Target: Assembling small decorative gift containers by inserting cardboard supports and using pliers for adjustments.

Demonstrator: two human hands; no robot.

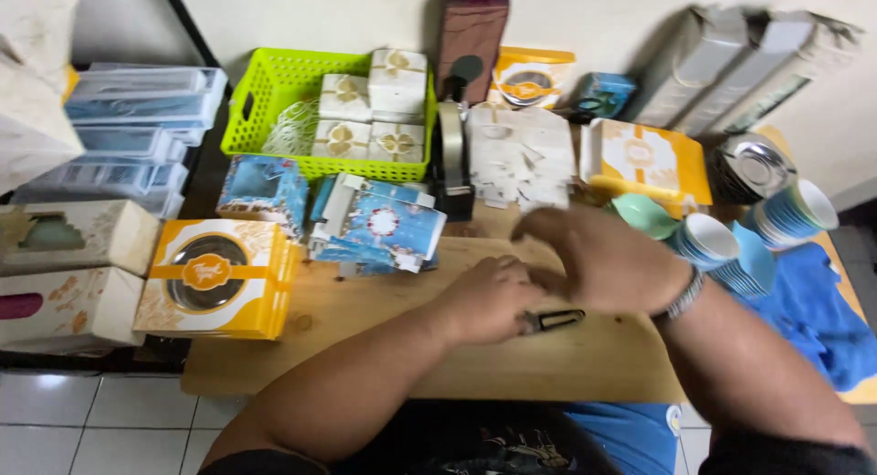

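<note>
Head view: left hand [489, 297] is closed on a small dark clip-like tool [553, 321], probably a clip, low over the wooden surface [365, 320]. Its long axis runs left-right, tip pointing right. Right hand [603, 256] hovers above, fingers loosely curled, holding nothing, blurred. Orange box [215, 279] sits left, stacked cups [722, 247] right.

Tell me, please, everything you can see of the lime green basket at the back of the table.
The lime green basket looks like plastic, rectangular, with lattice walls and a handle slot in its left end. It sits upright at the table's back left, by the wall. Inside are four white gift boxes with gold bows, filling its right half. Blue printed boxes lie just in front.
</note>
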